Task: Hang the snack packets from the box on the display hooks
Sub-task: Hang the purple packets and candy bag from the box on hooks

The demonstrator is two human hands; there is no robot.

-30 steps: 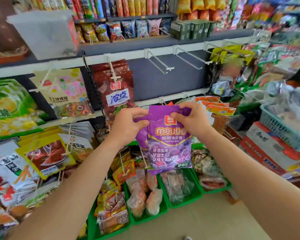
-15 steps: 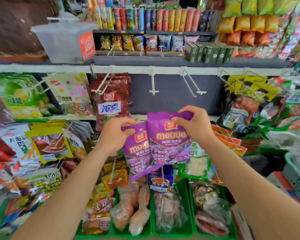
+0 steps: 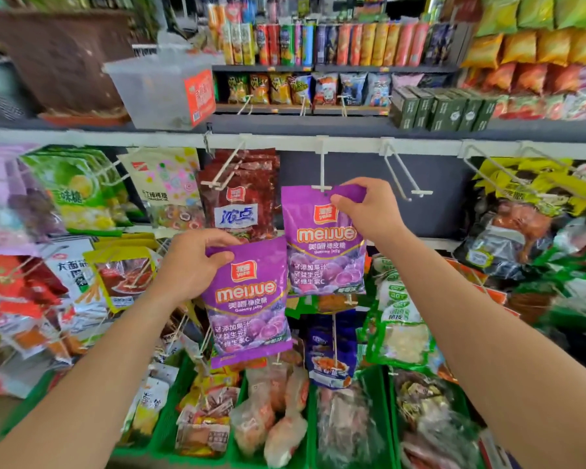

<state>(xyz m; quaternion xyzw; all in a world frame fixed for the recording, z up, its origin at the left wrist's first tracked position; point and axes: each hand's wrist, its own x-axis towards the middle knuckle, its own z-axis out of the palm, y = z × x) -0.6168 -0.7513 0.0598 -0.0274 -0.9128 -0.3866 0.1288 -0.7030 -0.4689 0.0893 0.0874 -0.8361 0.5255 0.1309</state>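
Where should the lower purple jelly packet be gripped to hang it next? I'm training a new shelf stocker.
Pinch the lower purple packet by its flat top seal strip, from the side, as the left hand does at the left corner. That likely leaves the middle of the strip free to meet a white hook, as on the upper packet.

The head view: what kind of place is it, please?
Most likely a small snack shop or convenience store aisle. Shelves carry rows of chip tubes, white display hooks hold hanging packets, and green bins below hold more snacks.
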